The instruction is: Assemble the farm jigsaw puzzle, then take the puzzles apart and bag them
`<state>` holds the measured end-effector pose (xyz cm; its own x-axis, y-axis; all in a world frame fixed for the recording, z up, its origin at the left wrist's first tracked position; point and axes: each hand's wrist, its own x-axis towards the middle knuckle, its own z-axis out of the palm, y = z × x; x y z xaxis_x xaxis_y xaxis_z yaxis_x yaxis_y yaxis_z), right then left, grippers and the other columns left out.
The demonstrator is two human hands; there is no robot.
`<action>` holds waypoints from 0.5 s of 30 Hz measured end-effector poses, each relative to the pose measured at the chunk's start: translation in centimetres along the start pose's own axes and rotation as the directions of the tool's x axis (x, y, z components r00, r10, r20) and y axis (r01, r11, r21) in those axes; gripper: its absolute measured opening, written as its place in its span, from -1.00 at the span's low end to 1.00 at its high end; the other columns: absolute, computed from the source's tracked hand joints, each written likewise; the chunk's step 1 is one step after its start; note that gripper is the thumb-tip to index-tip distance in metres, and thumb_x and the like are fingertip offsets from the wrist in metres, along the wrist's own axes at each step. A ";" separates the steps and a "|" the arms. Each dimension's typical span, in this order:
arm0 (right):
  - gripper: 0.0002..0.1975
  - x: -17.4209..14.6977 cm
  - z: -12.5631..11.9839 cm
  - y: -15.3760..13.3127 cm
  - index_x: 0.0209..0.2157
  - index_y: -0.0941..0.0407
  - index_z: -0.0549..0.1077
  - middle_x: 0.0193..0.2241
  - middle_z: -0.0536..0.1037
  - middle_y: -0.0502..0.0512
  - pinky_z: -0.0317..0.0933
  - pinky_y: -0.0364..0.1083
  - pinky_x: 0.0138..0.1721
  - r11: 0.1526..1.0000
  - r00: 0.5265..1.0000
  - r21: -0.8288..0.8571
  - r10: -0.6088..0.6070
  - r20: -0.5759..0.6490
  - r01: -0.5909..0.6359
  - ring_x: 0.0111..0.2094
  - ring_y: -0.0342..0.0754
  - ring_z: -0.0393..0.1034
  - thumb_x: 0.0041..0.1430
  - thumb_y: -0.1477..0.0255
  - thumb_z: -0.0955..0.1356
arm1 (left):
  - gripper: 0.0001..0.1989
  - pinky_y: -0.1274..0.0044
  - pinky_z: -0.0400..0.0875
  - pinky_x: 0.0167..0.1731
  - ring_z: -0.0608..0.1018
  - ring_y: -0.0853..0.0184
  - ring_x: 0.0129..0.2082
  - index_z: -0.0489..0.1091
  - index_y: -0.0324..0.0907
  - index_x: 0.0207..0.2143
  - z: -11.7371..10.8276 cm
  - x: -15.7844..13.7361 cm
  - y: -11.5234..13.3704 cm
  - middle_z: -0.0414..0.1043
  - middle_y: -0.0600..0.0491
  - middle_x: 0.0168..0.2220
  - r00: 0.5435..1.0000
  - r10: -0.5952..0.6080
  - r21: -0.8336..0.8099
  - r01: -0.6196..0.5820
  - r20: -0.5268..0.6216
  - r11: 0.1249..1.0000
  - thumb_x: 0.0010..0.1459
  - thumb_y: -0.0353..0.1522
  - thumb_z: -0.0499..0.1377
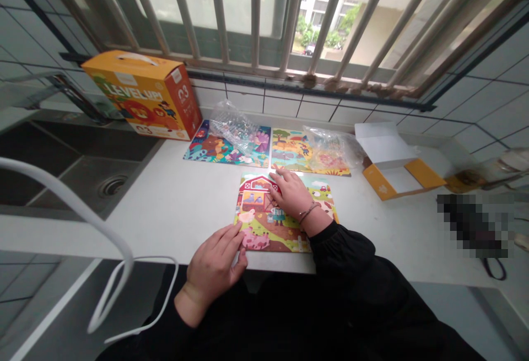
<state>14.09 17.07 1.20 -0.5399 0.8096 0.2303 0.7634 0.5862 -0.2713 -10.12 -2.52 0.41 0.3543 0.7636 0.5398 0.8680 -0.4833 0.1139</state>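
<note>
A farm-scene jigsaw puzzle (pixel 285 231) lies flat on the counter in front of me, with a red barn, a hen and a pink pig on it. My left hand (pixel 219 259) touches its lower left edge, fingers stretched out and thumb apart. Across its upper middle rests my right hand (pixel 292 191), fingers extended over the barn and palm down, covering part of the picture. Behind it lie two more puzzles: a dark blue night scene (pixel 206 149) on the left and a yellow animal scene (pixel 285 151) on the right.
Crumpled clear plastic wraps (pixel 235 124) lie on the rear puzzles. An orange "LEVEL UP!" box (pixel 140 96) stands by the sink (pixel 103 179). At right are an opened yellow-and-white box (pixel 397 176) and a blurred dark item (pixel 473 226). A white cable (pixel 82 206) hangs at left.
</note>
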 end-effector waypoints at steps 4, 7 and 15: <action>-0.46 0.0 0.0 -0.1 0.37 0.20 0.44 0.36 0.43 0.44 0.15 0.23 0.43 1.000 1.000 -0.022 -0.001 0.007 0.001 0.38 0.26 0.28 0.57 0.19 0.24 | -0.64 0.20 0.62 0.13 0.65 0.02 0.17 0.52 -0.21 0.15 0.1 0.0 0.0 0.59 -0.15 0.25 1.000 -0.004 -0.002 0.004 0.008 1.000 0.31 -0.42 0.27; -0.46 0.0 0.0 -0.1 0.37 0.20 0.43 0.36 0.43 0.43 0.14 0.23 0.43 1.000 1.000 -0.025 0.002 0.011 -0.001 0.38 0.27 0.28 0.57 0.20 0.24 | -0.63 0.20 0.62 0.13 0.65 0.03 0.17 0.52 -0.20 0.16 0.1 0.0 0.0 0.59 -0.15 0.25 1.000 -0.002 -0.004 0.002 0.004 1.000 0.31 -0.42 0.26; -0.48 0.0 -0.2 -0.1 0.37 0.17 0.42 0.41 0.39 0.40 0.14 0.25 0.44 1.000 1.000 0.000 0.003 0.015 -0.003 0.41 0.27 0.25 0.55 0.22 0.26 | -0.65 0.21 0.64 0.12 0.67 0.03 0.15 0.52 -0.19 0.15 0.0 0.1 0.1 0.60 -0.14 0.23 1.000 -0.003 -0.002 0.003 -0.007 1.000 0.33 -0.41 0.25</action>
<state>14.06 16.99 1.38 -0.5427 0.8119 0.2152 0.7650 0.5836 -0.2723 -10.03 -2.51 0.44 0.3493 0.7620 0.5453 0.8685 -0.4817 0.1168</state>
